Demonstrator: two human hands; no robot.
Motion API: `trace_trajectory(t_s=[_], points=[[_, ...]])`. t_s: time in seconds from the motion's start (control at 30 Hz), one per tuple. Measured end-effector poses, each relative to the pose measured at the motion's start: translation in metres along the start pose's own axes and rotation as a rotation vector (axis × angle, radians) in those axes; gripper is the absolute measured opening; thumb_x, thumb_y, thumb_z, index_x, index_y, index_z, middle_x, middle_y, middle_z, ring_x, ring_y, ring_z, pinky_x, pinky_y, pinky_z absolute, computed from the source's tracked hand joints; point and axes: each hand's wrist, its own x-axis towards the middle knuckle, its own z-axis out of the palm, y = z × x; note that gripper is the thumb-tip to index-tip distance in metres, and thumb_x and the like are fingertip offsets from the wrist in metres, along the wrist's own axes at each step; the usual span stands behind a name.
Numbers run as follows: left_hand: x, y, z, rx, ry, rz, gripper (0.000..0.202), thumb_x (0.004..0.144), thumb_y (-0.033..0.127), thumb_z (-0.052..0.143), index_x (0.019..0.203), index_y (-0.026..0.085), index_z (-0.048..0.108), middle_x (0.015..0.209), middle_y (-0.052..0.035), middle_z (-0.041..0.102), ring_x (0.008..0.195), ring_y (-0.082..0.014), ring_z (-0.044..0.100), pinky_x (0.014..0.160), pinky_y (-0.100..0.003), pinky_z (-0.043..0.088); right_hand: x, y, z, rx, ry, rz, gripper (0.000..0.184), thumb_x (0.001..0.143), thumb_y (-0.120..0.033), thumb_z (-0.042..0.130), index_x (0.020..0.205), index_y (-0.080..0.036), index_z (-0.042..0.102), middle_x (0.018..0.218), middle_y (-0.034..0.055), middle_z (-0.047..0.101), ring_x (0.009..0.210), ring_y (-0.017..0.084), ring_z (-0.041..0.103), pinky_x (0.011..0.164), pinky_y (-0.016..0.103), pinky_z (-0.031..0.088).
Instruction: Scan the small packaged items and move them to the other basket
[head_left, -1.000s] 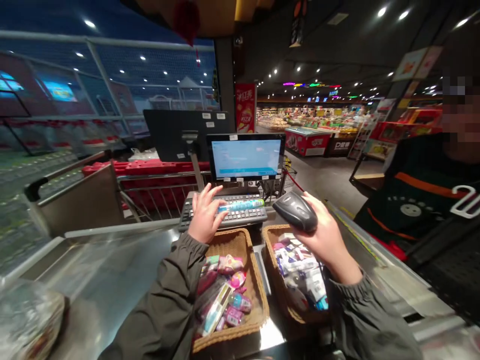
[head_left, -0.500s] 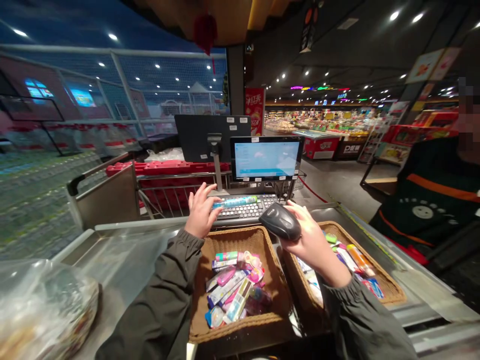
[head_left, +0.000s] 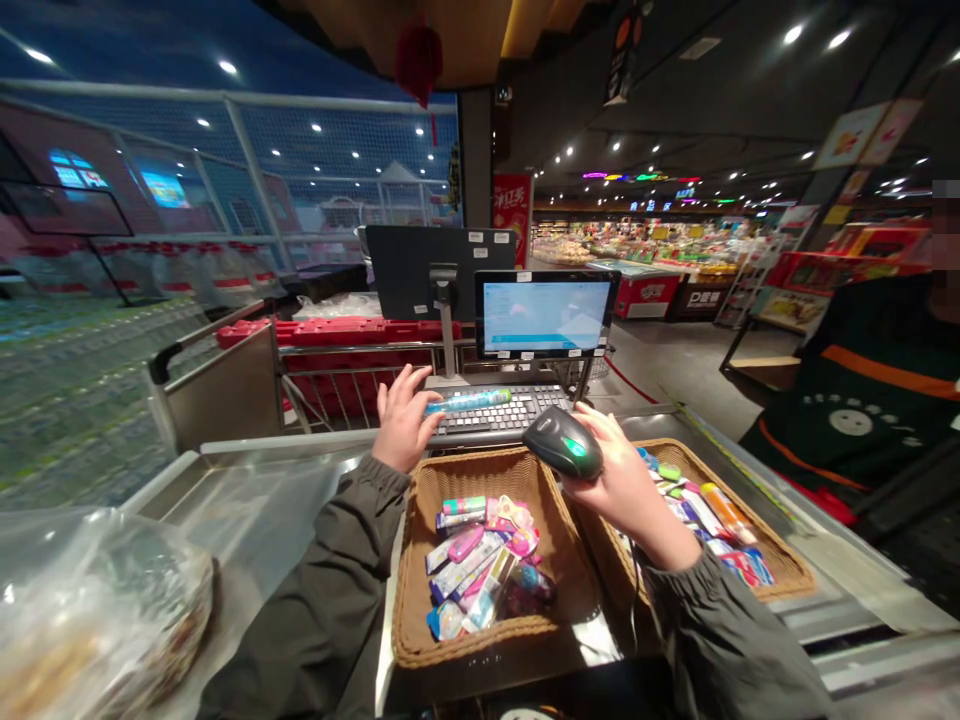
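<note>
My left hand (head_left: 403,418) pinches one end of a slim blue tube with a green end (head_left: 471,400), held just above the keyboard (head_left: 517,408). A black barcode scanner (head_left: 555,440) is gripped in my right hand (head_left: 616,480); a green light glows on its top, and its head faces left toward the tube. Below and between my hands sits a wicker basket (head_left: 401,610) with several small colourful packets and tubes inside. A second wicker basket (head_left: 787,585), partly hidden by my right forearm, holds more small packs and an orange tube (head_left: 726,512).
Behind the keyboard stand a lit screen (head_left: 547,318) and a dark monitor back (head_left: 409,275). A clear plastic bag (head_left: 97,600) lies at left on the metal counter (head_left: 277,500). A person in a dark apron (head_left: 855,400) stands at right.
A green light has come on atop the scanner. The view has shifted slightly, so the near basket and screen appear a little farther right. Both hands keep their holds.
</note>
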Motion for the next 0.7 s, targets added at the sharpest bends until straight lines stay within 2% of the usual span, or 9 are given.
trace_trajectory(t_s=[0.23, 0.47, 0.7], points=[[-0.005, -0.001, 0.0, 0.001, -0.027, -0.013, 0.023, 0.093, 0.034, 0.046, 0.102, 0.021, 0.062, 0.151, -0.0123, 0.044, 0.148, -0.0317, 0.025, 0.116, -0.065, 0.014, -0.002, -0.004, 0.002, 0.014, 0.002, 0.048, 0.039, 0.071, -0.029, 0.065, 0.11, -0.021, 0.064, 0.129, 0.0156, 0.062, 0.135, 0.04, 0.045, 0.11, 0.069, 0.029], [-0.008, 0.004, 0.007, -0.021, -0.049, -0.02, 0.022, 0.092, 0.033, 0.047, 0.102, 0.022, 0.064, 0.15, -0.0129, 0.045, 0.147, -0.033, 0.026, 0.115, -0.066, 0.014, -0.011, 0.004, 0.001, -0.004, 0.005, 0.034, 0.039, 0.073, -0.028, 0.067, 0.111, -0.021, 0.064, 0.13, 0.0147, 0.061, 0.134, 0.039, 0.046, 0.109, 0.065, 0.033], [-0.01, 0.008, 0.026, 0.008, -0.121, -0.002, 0.019, 0.092, 0.032, 0.051, 0.1, 0.021, 0.064, 0.149, -0.0126, 0.046, 0.147, -0.0323, 0.027, 0.115, -0.066, 0.015, -0.02, 0.019, -0.011, -0.009, 0.043, 0.093, 0.036, 0.077, -0.034, 0.065, 0.11, -0.02, 0.065, 0.125, 0.015, 0.065, 0.131, 0.039, 0.049, 0.11, 0.064, 0.034]])
